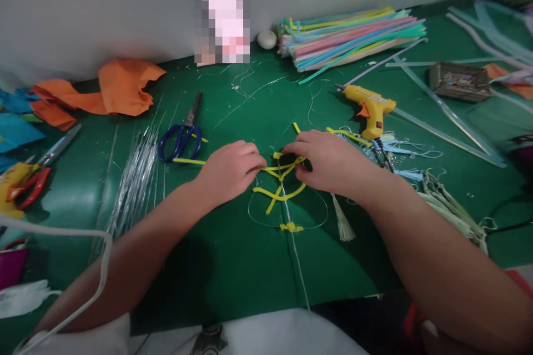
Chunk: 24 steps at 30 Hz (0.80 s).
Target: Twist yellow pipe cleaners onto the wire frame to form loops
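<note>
In the head view my left hand (228,173) pinches a yellow pipe cleaner (272,168), one end of which sticks out to its left. My right hand (327,162) has its fingers curled on the other side of the same yellow pieces. Between the hands, bent yellow pipe cleaners cross over a thin straight wire stem. A loop of fine wire (249,212) circles them, and a yellow knotted piece (291,227) sits at its bottom. Below my right wrist lies a pale tassel (343,222). The fingertips partly hide the pieces they grip.
Blue-handled scissors (180,141) and a bundle of silver wires (137,177) lie left. At right are a yellow glue gun (368,108), pale tassel cords (453,205) and a small box (460,82). Coloured pipe cleaners (350,39) are piled behind; orange paper (127,86) lies back left.
</note>
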{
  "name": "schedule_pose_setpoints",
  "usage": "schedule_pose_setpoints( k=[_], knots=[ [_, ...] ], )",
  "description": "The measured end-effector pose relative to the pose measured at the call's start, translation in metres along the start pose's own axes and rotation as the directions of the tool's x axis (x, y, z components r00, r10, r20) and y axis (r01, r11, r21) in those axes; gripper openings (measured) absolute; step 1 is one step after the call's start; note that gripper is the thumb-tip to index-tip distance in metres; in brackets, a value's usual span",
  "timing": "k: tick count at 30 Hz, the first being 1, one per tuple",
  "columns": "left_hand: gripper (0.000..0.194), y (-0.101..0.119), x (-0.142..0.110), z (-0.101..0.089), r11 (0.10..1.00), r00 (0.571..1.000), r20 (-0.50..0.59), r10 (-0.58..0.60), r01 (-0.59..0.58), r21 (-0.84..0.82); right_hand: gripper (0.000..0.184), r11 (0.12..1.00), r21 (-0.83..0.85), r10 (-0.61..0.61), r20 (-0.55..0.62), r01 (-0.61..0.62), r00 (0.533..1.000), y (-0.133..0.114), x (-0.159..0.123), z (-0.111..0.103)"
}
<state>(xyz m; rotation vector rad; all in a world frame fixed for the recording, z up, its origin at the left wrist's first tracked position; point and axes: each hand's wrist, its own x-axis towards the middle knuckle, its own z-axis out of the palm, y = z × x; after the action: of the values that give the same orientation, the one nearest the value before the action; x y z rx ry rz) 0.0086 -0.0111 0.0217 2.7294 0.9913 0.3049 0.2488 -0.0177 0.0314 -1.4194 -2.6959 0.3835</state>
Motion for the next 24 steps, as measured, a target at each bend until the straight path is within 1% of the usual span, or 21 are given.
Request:
schedule_pose_setpoints(
  k=[4,8,15,18,24],
  knots=[
    [0.02,0.004,0.002,0.006,1.0,0.999,-0.043,0.013,-0.012,0.021,0.037,0.999,-0.044,-0.002,0.026,0.003,1.0,-0.001,0.001,0.001],
    [0.022,0.007,0.003,0.012,0.996,0.996,-0.068,0.059,-0.054,0.073,0.032,0.997,-0.077,-0.021,0.032,0.024,0.999,-0.001,0.002,0.003],
    [0.021,0.008,0.004,0.014,0.987,0.996,-0.036,0.082,-0.077,0.142,0.032,0.997,-0.07,-0.043,0.015,0.044,0.999,0.004,0.003,0.008],
    [0.021,0.009,0.004,0.012,0.987,0.997,-0.022,0.072,-0.068,0.147,0.034,0.997,-0.048,-0.052,0.015,0.053,0.999,0.005,0.003,0.008],
    [0.021,0.007,0.003,0.009,0.987,0.999,0.039,0.033,-0.039,0.159,0.033,0.998,-0.045,-0.049,0.011,0.049,0.999,0.005,0.003,0.006]
  ],
)
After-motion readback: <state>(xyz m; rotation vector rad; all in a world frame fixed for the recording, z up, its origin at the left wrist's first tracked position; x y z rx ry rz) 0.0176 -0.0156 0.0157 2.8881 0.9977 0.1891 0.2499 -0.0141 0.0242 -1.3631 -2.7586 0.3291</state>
